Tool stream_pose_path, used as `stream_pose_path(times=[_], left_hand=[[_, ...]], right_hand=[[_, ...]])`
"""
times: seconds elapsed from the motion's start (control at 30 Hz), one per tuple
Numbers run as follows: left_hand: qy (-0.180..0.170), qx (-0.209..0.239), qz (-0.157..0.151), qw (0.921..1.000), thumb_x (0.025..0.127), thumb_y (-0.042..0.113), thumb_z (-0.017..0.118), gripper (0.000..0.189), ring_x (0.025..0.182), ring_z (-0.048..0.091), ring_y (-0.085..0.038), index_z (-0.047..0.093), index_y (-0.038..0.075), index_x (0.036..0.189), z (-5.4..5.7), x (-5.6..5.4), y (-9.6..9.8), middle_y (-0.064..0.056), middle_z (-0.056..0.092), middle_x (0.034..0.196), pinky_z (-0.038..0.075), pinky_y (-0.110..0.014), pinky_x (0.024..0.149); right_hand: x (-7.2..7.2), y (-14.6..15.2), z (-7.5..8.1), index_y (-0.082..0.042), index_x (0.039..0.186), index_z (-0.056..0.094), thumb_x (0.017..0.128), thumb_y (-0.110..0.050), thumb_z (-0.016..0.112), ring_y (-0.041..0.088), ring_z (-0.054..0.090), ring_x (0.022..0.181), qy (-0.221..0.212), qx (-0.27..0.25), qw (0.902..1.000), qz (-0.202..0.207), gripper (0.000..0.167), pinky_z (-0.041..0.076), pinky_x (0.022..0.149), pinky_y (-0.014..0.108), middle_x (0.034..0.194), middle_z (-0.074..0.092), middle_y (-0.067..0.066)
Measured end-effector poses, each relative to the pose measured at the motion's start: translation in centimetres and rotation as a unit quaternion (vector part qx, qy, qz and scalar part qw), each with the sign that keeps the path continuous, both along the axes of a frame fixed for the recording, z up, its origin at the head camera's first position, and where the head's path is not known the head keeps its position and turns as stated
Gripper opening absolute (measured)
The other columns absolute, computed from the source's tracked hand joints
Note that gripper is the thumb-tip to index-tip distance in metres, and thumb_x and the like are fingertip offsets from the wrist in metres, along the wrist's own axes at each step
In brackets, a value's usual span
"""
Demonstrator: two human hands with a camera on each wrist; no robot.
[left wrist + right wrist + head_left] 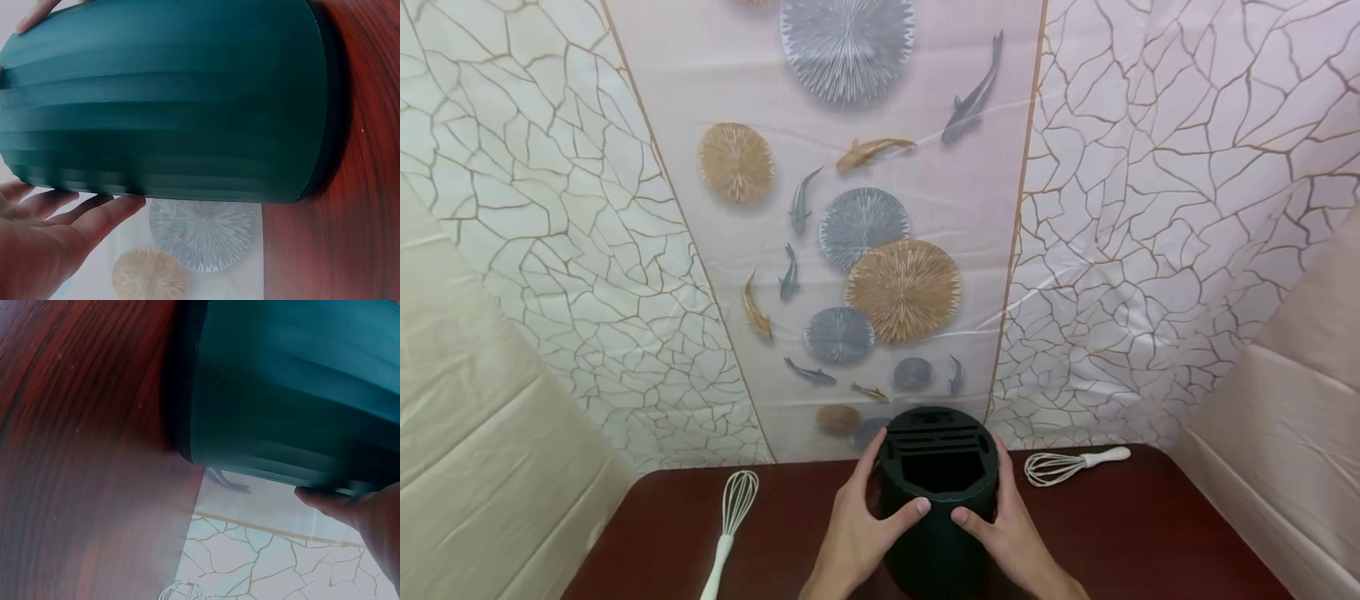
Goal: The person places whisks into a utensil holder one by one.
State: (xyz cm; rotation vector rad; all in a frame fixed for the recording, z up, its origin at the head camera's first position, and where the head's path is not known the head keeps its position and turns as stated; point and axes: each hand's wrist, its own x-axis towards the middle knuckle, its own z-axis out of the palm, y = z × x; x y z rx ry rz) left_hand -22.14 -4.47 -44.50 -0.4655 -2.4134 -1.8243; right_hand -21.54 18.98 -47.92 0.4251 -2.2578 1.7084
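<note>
A dark green, round utensil holder (936, 542) stands upright at the front middle of the table, with slots and one larger opening in its black top. My left hand (853, 521) grips its left side near the top, thumb across the front rim. On the opposite side my right hand (1018, 529) holds it the same way, the two thumbs apart. In the left wrist view, the left fingers (112, 215) lie along the ribbed wall of the holder (187, 106). The right wrist view shows the right hand (375, 519) against the wall, partly cut off.
A white-handled whisk (730, 517) lies left of the holder on the dark red wooden table (790, 517). Another whisk (1075, 464) lies at the back right, near the table's far edge. Behind rises a patterned cloth (880, 208), with beige panels (475, 400) at both sides.
</note>
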Motion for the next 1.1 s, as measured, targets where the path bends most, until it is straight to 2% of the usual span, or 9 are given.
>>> stream_pose_path(times=[0.17,0.27,0.43,0.5,0.7,0.83,1.1], left_hand=[[0.001,0.005,0.001,1.0,0.091,0.047,0.082,0.091,0.148,0.047,-0.028,0.031,0.037,0.165,-0.1,0.0,-0.8,-0.002,0.045,0.163,0.051,-0.049,0.109],[-0.002,0.007,0.0,1.0,0.092,0.046,0.082,0.09,0.148,0.046,-0.03,0.03,0.037,0.165,-0.2,0.0,-1.2,-0.003,0.044,0.164,0.051,-0.051,0.11],[-0.001,0.001,0.003,1.0,0.093,0.044,0.081,0.089,0.149,0.045,-0.033,0.029,0.039,0.165,-0.3,0.1,-1.8,-0.006,0.041,0.166,0.05,-0.053,0.11],[0.003,0.002,0.003,1.0,0.093,0.044,0.081,0.089,0.148,0.045,-0.034,0.029,0.037,0.165,-0.3,0.2,-2.0,-0.008,0.042,0.165,0.05,-0.053,0.11],[0.009,0.015,0.009,0.9998,0.094,0.041,0.081,0.088,0.148,0.046,-0.033,0.03,0.035,0.166,0.0,0.3,-2.6,-0.009,0.043,0.164,0.048,-0.052,0.112],[0.003,0.018,0.008,0.9998,0.095,0.04,0.081,0.089,0.148,0.046,-0.032,0.028,0.036,0.166,0.0,0.4,-2.9,-0.01,0.043,0.164,0.048,-0.05,0.112],[0.011,-0.004,0.029,0.9995,0.093,0.044,0.081,0.093,0.146,0.049,-0.032,0.025,0.036,0.167,-0.3,0.2,-3.3,-0.008,0.044,0.164,0.047,-0.053,0.113]], right_hand=[[-0.1,-0.7,0.0,-0.033,0.17,0.003,0.096,-0.013,0.078,0.025,0.033,0.152,0.001,0.008,1.0,0.002,0.108,0.032,0.109,0.014,0.172,0.025,0.017],[-0.1,-1.2,0.1,-0.032,0.17,0.003,0.096,-0.014,0.078,0.037,0.03,0.153,-0.009,0.004,0.9999,0.004,0.107,0.033,0.112,0.021,0.172,0.024,0.017],[0.1,-2.0,0.1,-0.027,0.171,0.001,0.096,-0.015,0.078,0.043,0.029,0.154,-0.022,-0.002,0.9998,0.002,0.108,0.034,0.117,0.058,0.172,0.021,0.02],[0.1,-2.4,0.2,-0.025,0.171,0.001,0.096,-0.015,0.079,0.045,0.027,0.154,-0.024,-0.007,0.9997,0.005,0.109,0.031,0.115,0.067,0.172,0.02,0.02],[-0.2,-3.2,0.3,-0.032,0.17,0.003,0.094,-0.017,0.082,0.04,0.028,0.155,-0.025,-0.014,0.9995,0.01,0.11,0.033,0.117,0.063,0.173,0.021,0.015],[-0.3,-3.7,0.1,-0.033,0.17,0.005,0.094,-0.018,0.083,0.043,0.026,0.156,-0.025,-0.031,0.999,0.018,0.11,0.029,0.117,0.068,0.173,0.02,0.015],[-0.5,-4.6,0.0,-0.032,0.17,0.003,0.095,-0.02,0.082,0.043,0.027,0.156,-0.031,-0.048,0.998,0.026,0.109,0.029,0.117,0.069,0.173,0.019,0.015]])
